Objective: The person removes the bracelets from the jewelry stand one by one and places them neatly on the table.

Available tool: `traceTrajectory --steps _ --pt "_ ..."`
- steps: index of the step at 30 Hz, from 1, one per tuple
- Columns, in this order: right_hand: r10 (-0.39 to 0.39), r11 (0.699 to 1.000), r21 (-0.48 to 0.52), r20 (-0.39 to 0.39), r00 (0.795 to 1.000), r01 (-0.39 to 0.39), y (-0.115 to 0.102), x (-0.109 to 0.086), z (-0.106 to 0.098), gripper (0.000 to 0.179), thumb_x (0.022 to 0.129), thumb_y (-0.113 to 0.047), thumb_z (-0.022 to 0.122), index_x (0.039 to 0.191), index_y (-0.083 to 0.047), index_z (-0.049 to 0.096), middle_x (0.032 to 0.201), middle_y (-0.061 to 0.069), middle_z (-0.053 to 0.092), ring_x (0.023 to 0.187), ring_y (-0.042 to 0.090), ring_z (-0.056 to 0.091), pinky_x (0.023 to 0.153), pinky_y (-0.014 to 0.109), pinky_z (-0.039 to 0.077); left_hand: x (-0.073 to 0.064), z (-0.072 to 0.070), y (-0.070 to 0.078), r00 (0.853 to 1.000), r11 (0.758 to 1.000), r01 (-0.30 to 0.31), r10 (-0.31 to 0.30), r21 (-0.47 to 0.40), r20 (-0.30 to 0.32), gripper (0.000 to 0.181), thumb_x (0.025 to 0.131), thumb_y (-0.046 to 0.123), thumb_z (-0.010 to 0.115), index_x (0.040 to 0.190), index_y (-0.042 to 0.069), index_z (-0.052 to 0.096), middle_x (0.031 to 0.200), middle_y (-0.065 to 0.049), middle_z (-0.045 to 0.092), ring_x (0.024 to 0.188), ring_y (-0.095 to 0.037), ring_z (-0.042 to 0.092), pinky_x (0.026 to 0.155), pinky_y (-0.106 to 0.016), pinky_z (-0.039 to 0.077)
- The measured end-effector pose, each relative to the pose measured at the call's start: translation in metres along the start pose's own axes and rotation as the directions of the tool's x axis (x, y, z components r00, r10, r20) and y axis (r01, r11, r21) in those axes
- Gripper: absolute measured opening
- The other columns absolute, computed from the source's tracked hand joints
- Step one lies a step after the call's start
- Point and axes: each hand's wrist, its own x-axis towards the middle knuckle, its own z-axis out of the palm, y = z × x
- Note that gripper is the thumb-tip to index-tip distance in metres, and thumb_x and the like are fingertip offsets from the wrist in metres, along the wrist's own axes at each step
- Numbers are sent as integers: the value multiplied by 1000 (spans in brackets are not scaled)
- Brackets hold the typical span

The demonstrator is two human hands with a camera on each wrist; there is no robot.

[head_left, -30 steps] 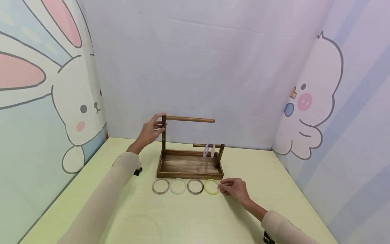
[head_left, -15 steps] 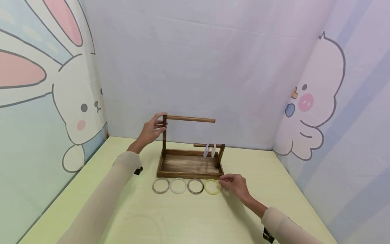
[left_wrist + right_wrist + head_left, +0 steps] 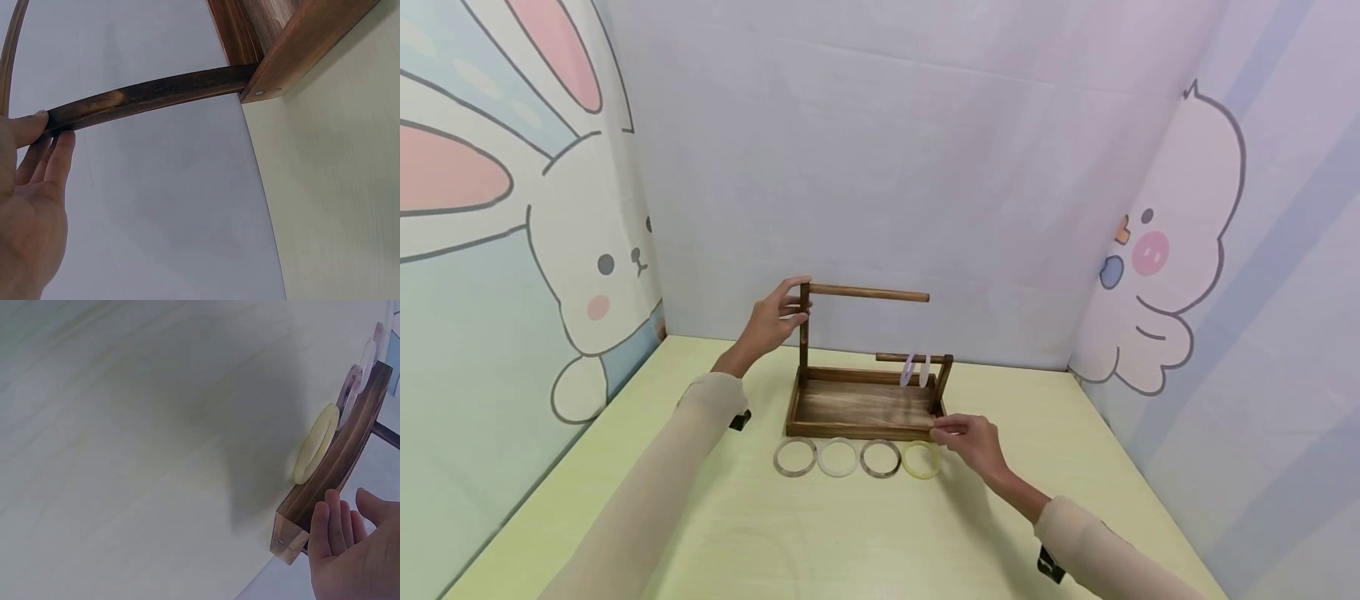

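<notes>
A dark wooden bangle rack (image 3: 868,432) stands on the table, with a tall post and long bar on its left and a short post and bar on its right. My left hand (image 3: 769,323) holds the top of the tall post (image 3: 156,94), thumb on one side and fingers on the other. A lilac bangle (image 3: 907,369) and a pale pink bangle (image 3: 925,371) hang from the short bar. My right hand (image 3: 973,442) is at the tray's front right corner, its fingers fairly straight with nothing visible between them; contact is unclear. Beside it lies a yellow bangle (image 3: 315,445).
Left of the yellow bangle, along the rack's front edge, lie a dark-streaked bangle (image 3: 881,459), a clear white bangle (image 3: 838,457) and a greyish-brown bangle (image 3: 795,457). A pale cloth wall (image 3: 880,167) rises behind the yellow-green table (image 3: 850,542).
My right hand has moved away from the yellow bangle's right side, up to the tray's front right corner. My left hand keeps its hold on the post, and the bangles lie where they were.
</notes>
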Motion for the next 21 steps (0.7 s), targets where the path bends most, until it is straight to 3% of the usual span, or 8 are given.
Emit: traceTrajectory --steps 7,14,21 --pt "-29 998 -57 -36 999 27 -11 8 4 13 87 -10 85 99 -6 83 86 3 80 78 16 77 68 21 59 -1 -1 5 1000 999 27 -27 -26 11 73 98 -7 67 157 27 43 130 -22 68 124 -40 65 98 -49 59" --pt "-48 997 -66 -60 997 44 -22 17 6 17 86 -9 86 102 -4 83 88 5 80 81 19 78 69 25 61 0 -1 5 1000 999 16 -15 -37 15 70 98 -8 66 157 20 43 130 -23 67 123 -42 65 98 -51 59" --pt "-55 998 -36 -69 996 53 -30 27 10 17 88 -12 85 104 -8 83 93 7 80 84 20 78 73 27 62 0 -1 5 1000 999 18 -18 -34 13 71 98 -7 66 156 26 43 130 -23 68 124 -41 65 98 -50 59"
